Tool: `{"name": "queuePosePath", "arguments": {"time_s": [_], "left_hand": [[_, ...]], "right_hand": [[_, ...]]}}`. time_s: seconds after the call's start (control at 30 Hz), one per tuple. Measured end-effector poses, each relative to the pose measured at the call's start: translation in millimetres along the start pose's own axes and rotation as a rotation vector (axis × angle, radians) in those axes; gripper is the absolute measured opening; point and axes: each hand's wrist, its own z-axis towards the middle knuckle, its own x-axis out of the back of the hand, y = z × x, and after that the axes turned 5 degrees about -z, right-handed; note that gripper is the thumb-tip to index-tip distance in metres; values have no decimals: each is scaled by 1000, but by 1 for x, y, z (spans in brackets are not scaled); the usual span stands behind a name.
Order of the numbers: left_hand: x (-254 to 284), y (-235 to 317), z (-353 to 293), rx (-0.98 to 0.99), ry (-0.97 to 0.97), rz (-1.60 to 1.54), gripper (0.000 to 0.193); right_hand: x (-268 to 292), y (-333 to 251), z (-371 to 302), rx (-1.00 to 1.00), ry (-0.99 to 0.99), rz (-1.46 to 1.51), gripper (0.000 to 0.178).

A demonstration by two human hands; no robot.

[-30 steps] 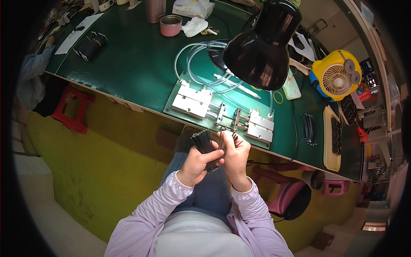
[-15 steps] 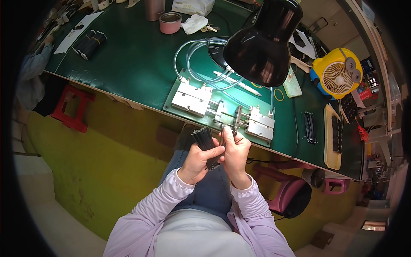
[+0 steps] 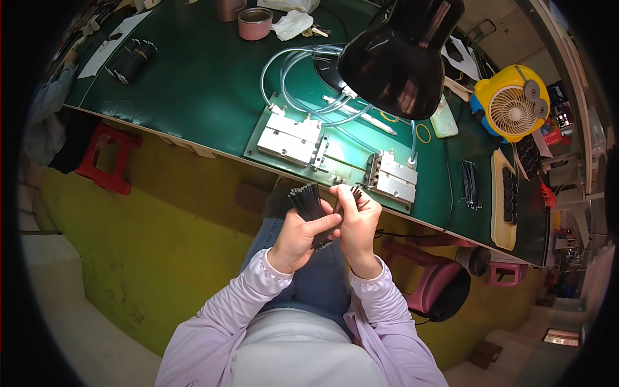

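- I judge the work is partway: many wires wait in the left hand [image 3: 296,237]; which are finished, I cannot tell.
- This hand grips one thick bunch of black wires [image 3: 307,198], before the table [image 3: 193,97] edge.
- The right hand [image 3: 358,227] pinches some separate wires [image 3: 356,192], too crowded to count.
- I count two metal blocks [image 3: 289,138], one lamp [image 3: 393,64], and two wire bundles, one left [image 3: 131,60], one right [image 3: 470,184].

Left hand [image 3: 293,240] around black strand bundle [image 3: 307,200], right hand [image 3: 360,227] holding fewer strands [image 3: 356,193], metal fixture [image 3: 289,143] just beyond
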Motion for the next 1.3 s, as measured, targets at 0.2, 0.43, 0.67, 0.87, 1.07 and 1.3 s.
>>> {"name": "queuePosePath", "arguments": {"time_s": [0.2, 0.43, 0.67, 0.87, 1.07, 1.3], "left_hand": [[1, 3, -2, -14, -45, 35, 12], [4, 20, -11, 81, -69, 79, 18], [10, 19, -9, 30, -110, 151, 22], [10, 10, -7, 19, -58, 40, 19], [16, 3, -2, 1, -106, 28, 15], [13, 3, 2, -5, -113, -3, 14]], "right_hand": [[-3, -2, -3, -62, 23, 19, 22], [1, 0, -4, -33, -18, 21, 25], [-2, -12, -13, -16, -59, -48, 18], [-1, -10, -10, 17, -62, -48, 17], [-2, -5, -6, 10, -25, -51, 18], [-2, 0, -3, 58, -7, -91, 21]]}}
